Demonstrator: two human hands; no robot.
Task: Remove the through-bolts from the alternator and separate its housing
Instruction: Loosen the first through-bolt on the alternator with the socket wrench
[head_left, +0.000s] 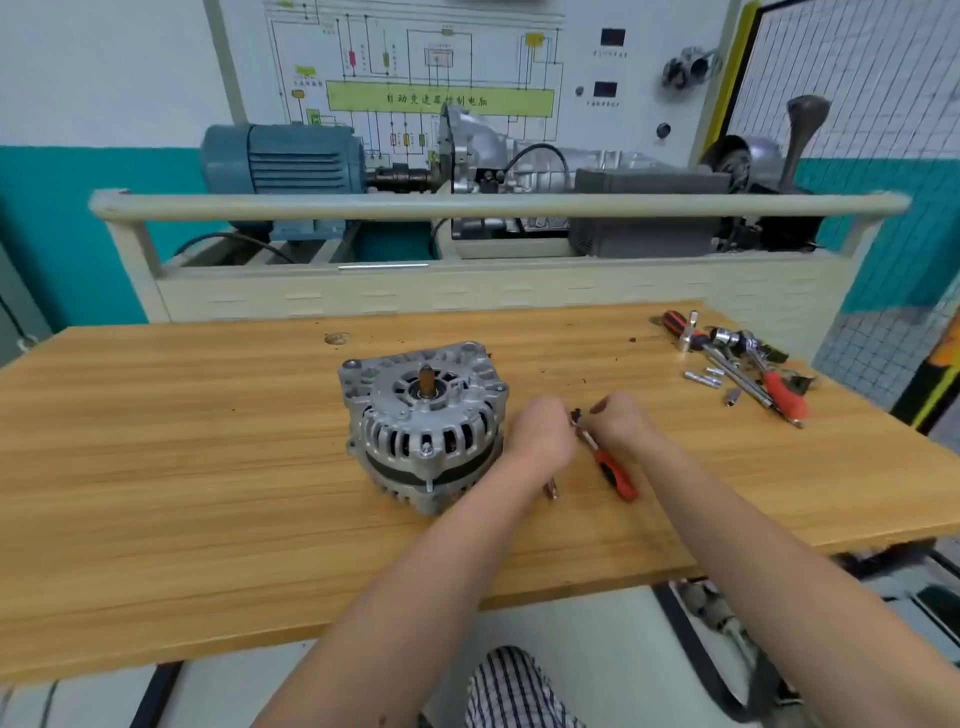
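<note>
Both forearms extend forward, converging at centre. Left hand (543, 434) has fingers curled, knuckles upward; contents hidden. Right hand (621, 421) sits just beside it, fingers curled in a pinch. The hands are nearly touching.

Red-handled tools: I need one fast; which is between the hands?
The red-handled ratchet just right of the alternator; the others lie piled at the table's far right.

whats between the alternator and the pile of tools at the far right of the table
In the head view, both hands, left hand and right hand, working a red-handled ratchet, lie between the alternator and the tool pile; past them, bare table.
</note>
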